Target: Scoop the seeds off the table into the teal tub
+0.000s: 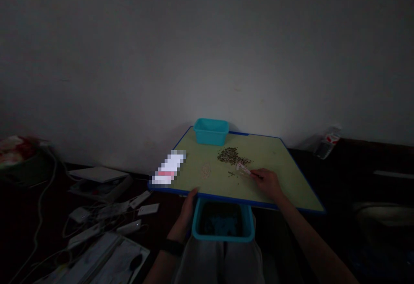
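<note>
A small green table with a blue rim (284, 163) stands before me in dim light. A pile of small dark grains (230, 155) lies near its middle, with a smaller pale heap (205, 170) to the left. My right hand (268, 182) rests on the table, fingers closed on a thin pale tool (243, 169) whose tip reaches the grains. My left hand (189, 209) grips the table's near edge beside a teal tub (223, 222) on my lap. I cannot make out what lies in that tub.
A second teal tub (211, 130) sits at the table's far edge by the wall. A pixelated flat object (168, 168) lies on the left corner. Cables and flat devices (106, 219) litter the floor at left. A plastic bottle (327, 142) lies at right.
</note>
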A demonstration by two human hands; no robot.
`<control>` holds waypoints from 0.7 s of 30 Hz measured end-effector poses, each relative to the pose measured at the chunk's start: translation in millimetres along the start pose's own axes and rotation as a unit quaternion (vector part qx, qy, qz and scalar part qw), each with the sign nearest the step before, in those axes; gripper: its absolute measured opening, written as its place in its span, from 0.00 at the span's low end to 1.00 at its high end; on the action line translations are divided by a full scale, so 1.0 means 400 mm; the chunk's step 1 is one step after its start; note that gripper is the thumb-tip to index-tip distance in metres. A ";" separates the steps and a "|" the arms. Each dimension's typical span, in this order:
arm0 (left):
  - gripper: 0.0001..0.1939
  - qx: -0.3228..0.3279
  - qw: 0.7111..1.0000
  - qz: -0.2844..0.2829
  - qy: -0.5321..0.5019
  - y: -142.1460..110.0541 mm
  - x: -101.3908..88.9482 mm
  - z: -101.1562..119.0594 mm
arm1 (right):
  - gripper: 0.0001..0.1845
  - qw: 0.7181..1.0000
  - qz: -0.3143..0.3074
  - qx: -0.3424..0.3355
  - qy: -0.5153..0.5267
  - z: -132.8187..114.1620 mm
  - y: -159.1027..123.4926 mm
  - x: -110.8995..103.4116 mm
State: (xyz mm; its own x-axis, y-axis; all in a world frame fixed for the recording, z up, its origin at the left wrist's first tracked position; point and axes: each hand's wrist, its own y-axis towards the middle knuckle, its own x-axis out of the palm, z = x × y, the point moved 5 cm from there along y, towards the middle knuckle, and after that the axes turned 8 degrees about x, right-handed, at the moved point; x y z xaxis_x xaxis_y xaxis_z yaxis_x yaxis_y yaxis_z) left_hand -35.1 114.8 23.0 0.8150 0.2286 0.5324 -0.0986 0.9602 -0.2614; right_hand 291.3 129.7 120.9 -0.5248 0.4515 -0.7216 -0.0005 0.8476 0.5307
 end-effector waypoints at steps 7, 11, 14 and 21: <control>0.17 -0.003 1.000 -0.001 -0.005 -0.009 0.008 0.009 | 0.11 1.000 0.002 -0.014 0.006 -0.010 -0.005 0.003; 0.17 -0.015 1.000 0.009 -0.009 0.001 0.000 0.000 | 0.11 1.000 -0.003 -0.017 0.012 -0.011 -0.007 0.003; 0.17 -0.014 1.000 0.010 -0.004 0.005 -0.004 -0.004 | 0.11 1.000 -0.003 -0.023 0.022 -0.013 -0.008 0.001; 0.17 -0.009 1.000 0.006 -0.004 -0.005 0.004 0.005 | 0.10 1.000 -0.004 -0.014 0.016 -0.022 -0.006 -0.002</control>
State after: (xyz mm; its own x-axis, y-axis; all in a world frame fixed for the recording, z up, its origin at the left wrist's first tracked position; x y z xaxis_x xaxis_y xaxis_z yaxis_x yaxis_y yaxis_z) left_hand -34.6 113.4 26.0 0.8097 0.2408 0.5351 -0.0973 0.9544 -0.2823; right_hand 284.3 124.7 124.1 -0.5511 0.4352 -0.7120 -0.0293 0.8426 0.5378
